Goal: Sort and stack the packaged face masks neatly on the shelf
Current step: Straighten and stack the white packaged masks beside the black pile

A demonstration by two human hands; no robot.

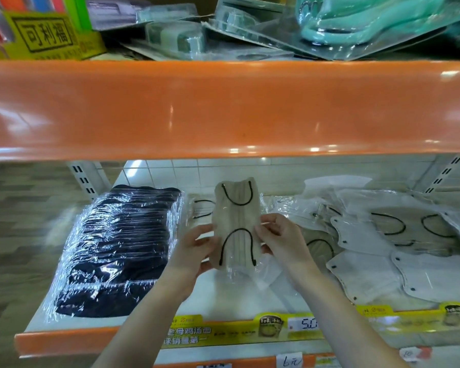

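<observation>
Between the two hands, above the white shelf board [223, 296], a beige mask pack [236, 224] is being held up in its clear wrapper. Its long axis is running away from the person, the far short end pointing toward the tiled back wall [250, 171] and the near end pointing back at the wrists, tilted slightly to the left at the top. Two black ear loops are showing on its face, one curving near the far end and one arching near the near end.

The left hand [194, 251] is gripping the pack's left long edge, fingers curled around the wrapper from behind and below. The right hand [279, 240] is pinching the right long edge between thumb and fingertips, the other fingers loosely bent beside it.

To the left of the left hand, a wrapped stack of black masks [117, 251] is lying flat on the board, its long axis also running front to back. Just beyond the left hand, behind the held pack, another pale pack with black loops [201, 209] is lying partly hidden. To the right of the right hand, a loose heap of white and beige mask packs [382, 240] is spreading across the board at mixed angles, overlapping one another. Below the wrists, the shelf's front strip is carrying a price label [303, 325]. Above both hands, the orange shelf edge [223, 107] is spanning the view.
</observation>
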